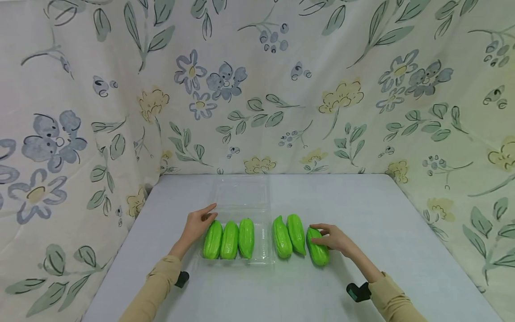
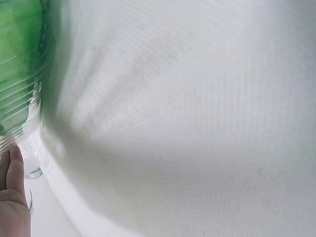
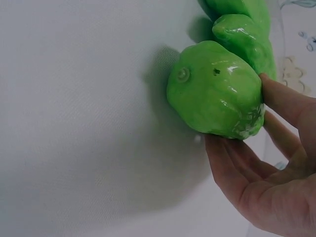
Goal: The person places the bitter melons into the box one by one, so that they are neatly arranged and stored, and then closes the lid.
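Three glossy, ridged green gourds lie side by side in a clear plastic clamshell box (image 1: 263,243), its lid (image 1: 240,190) folded back flat. My left hand (image 1: 200,222) is at the box's back left corner, fingers extended by the rim; in the left wrist view its fingertips (image 2: 16,154) are right at the ribbed plastic wall. To the right of the box lie two more gourds, one near the box (image 1: 282,238) and one beside it (image 1: 296,235). My right hand (image 1: 331,238) grips the rightmost gourd (image 3: 212,89) between thumb and fingers, its nubbed end facing the wrist camera.
A white cloth covers the table (image 1: 257,295). Behind and along both sides hangs a floral curtain (image 1: 257,134). Black wrist cameras are worn on the left wrist (image 1: 182,279) and right wrist (image 1: 358,292).
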`<state>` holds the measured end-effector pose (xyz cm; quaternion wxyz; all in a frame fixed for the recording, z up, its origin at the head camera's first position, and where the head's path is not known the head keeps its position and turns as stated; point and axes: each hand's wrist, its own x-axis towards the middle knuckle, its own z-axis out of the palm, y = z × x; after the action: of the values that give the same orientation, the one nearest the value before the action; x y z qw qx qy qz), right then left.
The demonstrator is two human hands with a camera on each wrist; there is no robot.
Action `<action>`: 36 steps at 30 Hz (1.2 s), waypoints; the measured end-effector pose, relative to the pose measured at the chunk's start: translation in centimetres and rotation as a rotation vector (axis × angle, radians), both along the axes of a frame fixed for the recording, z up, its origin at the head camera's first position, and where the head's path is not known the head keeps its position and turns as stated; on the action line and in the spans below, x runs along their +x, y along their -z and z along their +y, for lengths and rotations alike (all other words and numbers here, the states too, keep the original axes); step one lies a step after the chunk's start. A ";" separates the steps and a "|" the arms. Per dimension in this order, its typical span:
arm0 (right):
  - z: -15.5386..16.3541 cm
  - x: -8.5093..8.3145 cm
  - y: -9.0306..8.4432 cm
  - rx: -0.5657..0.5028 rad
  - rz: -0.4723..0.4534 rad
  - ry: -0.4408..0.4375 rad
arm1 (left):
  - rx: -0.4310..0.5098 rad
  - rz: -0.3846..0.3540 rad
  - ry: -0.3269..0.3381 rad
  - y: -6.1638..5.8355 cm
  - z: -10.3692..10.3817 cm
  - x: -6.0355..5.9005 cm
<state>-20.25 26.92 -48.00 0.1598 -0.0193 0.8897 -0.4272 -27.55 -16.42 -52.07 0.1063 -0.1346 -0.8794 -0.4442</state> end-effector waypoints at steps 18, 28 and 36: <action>0.2 -0.4 0.2 -0.004 -0.019 -0.006 | 0.002 -0.003 0.004 0.1 -0.2 0.0; 0.4 -0.8 0.3 -0.014 -0.057 0.024 | -0.004 -0.001 -0.004 -0.1 0.0 0.1; 0.4 -1.4 -0.4 -0.036 -0.058 0.023 | 0.006 -0.002 0.006 -0.1 0.0 0.1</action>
<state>-21.62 27.33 -47.58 0.1801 0.0004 0.8772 -0.4451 -27.42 -16.42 -51.95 0.1044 -0.1362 -0.8778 -0.4472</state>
